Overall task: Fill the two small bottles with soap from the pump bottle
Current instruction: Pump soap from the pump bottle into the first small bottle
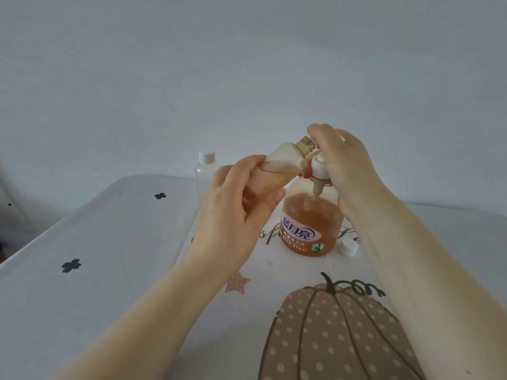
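Left hand [241, 204] gripped tilted, uncapped small bottle [279, 160]; right hand [343, 171] curled over pump head [319, 167] of 蓝月亮 soap bottle [310, 229]. Capped empty bottle [206, 171] at ten o'clock, loose cap [349, 246] at four.

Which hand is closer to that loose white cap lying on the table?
The right. The right hand presses the pump above the cap, its forearm passing just beside it; the left hand holds the small bottle further left.
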